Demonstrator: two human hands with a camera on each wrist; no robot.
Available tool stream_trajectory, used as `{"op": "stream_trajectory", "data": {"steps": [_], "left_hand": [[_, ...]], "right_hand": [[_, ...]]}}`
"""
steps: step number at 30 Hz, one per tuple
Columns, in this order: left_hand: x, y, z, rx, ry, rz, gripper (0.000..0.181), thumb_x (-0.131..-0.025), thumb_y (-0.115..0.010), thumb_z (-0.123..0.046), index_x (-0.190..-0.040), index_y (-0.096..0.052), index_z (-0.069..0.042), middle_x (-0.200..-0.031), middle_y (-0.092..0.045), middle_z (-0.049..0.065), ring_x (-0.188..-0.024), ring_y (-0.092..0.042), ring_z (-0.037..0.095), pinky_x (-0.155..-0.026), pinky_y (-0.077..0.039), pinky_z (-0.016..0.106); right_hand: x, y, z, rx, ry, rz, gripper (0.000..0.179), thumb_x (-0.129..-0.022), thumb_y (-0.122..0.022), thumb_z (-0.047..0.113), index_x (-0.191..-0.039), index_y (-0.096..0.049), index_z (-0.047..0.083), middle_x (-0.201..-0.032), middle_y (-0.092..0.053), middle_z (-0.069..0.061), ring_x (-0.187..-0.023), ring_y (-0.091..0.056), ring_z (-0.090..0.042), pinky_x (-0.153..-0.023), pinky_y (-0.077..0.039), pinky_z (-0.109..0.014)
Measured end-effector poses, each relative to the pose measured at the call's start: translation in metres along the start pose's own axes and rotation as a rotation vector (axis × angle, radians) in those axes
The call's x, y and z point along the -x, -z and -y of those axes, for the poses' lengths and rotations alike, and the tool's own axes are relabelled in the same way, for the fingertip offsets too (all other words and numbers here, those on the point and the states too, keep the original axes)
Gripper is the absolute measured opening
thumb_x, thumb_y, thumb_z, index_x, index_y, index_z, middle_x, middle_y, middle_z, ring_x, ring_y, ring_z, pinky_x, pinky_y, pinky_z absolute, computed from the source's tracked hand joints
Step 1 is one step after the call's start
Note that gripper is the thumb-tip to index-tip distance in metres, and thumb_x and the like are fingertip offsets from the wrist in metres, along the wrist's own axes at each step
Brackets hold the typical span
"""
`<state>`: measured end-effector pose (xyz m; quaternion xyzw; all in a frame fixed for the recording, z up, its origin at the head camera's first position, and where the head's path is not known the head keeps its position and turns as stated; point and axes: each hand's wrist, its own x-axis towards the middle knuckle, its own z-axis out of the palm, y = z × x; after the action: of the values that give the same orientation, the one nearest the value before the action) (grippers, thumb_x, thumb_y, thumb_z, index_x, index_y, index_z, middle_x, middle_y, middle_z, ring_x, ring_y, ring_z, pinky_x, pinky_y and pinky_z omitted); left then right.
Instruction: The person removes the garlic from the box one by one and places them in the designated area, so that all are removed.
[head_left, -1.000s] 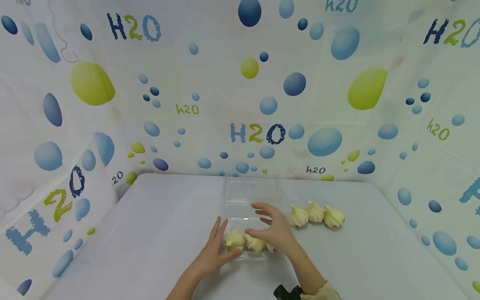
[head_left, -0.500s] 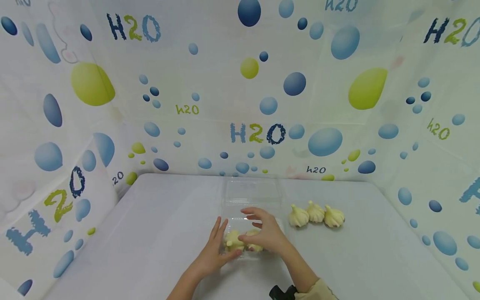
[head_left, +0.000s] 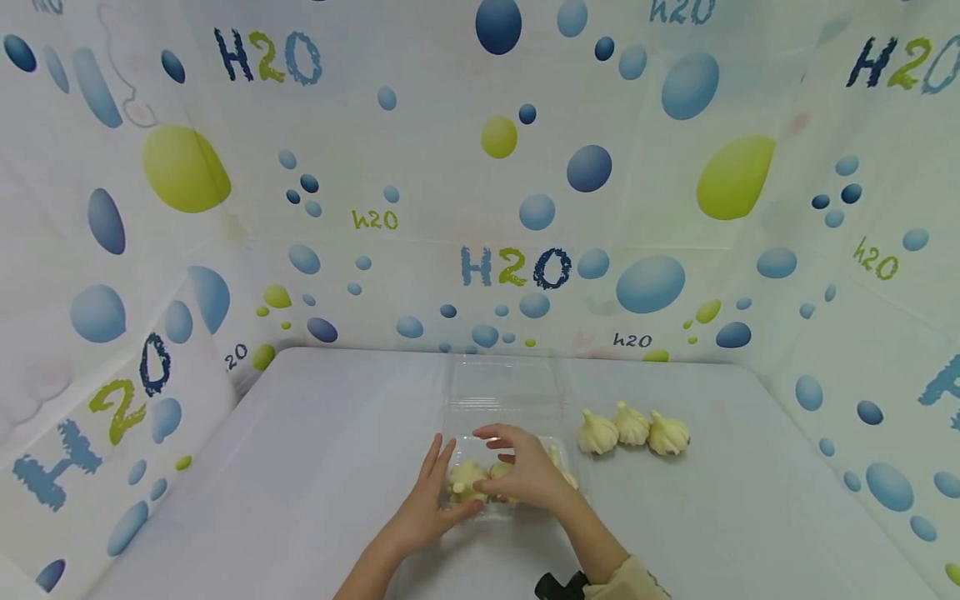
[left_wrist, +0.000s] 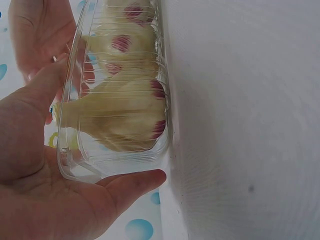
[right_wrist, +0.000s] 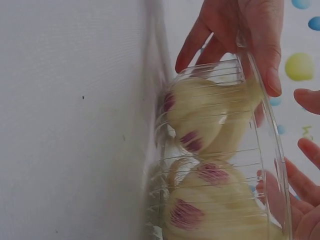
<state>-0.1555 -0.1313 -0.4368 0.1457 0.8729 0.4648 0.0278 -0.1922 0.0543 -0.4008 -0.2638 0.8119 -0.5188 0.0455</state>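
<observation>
A clear plastic clamshell container (head_left: 504, 510) lies with its lid (head_left: 504, 379) folded back. Pale garlic bulbs stand in a row inside, among them a left bulb (head_left: 467, 481) and a right bulb (head_left: 567, 477); purple patches show through the ribbed wall in both wrist views. My left hand (head_left: 423, 508) rests at the container's left front corner, fingers extended along the end wall and thumb at the front rim (left_wrist: 65, 125). Over the middle bulb, partly covered, my right hand (head_left: 528, 471) hovers in a loose C, thumb and fingers apart, with nothing visibly gripped.
Three more garlic bulbs (head_left: 632, 423) sit together on the white table (head_left: 337, 433), right of the container. Behind the table hangs a backdrop (head_left: 420, 158) printed with blue and green drops.
My right hand has shifted left and slightly toward me, from the right bulb to above the middle one, uncovering the right bulb. My left hand has kept its place.
</observation>
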Motion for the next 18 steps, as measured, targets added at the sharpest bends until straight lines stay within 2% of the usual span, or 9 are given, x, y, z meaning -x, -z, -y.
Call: {"op": "stream_trajectory", "data": {"steps": [8, 18], "left_hand": [[-0.0001, 0.0003, 0.0007, 0.008, -0.011, -0.002, 0.093, -0.079, -0.070, -0.038, -0.146, -0.015, -0.004, -0.150, 0.002, 0.022, -0.131, -0.015, 0.048, -0.095, -0.027, 0.064], [0.0018, 0.0013, -0.0002, 0.024, -0.012, 0.001, 0.093, -0.079, -0.070, -0.038, -0.146, -0.015, -0.006, -0.151, 0.002, 0.021, -0.131, -0.015, 0.047, -0.094, -0.026, 0.065]], "right_hand": [[-0.0022, -0.0032, -0.0040, 0.061, 0.001, 0.044, 0.057, -0.068, -0.080, 0.015, -0.119, -0.057, 0.006, -0.119, -0.056, -0.011, -0.108, -0.053, -0.036, -0.087, -0.046, -0.046], [-0.0057, -0.0066, -0.0043, 0.136, -0.001, 0.080, 0.056, -0.067, -0.080, 0.009, -0.118, -0.058, 0.006, -0.120, -0.055, -0.011, -0.107, -0.053, -0.035, -0.087, -0.046, -0.047]]}}
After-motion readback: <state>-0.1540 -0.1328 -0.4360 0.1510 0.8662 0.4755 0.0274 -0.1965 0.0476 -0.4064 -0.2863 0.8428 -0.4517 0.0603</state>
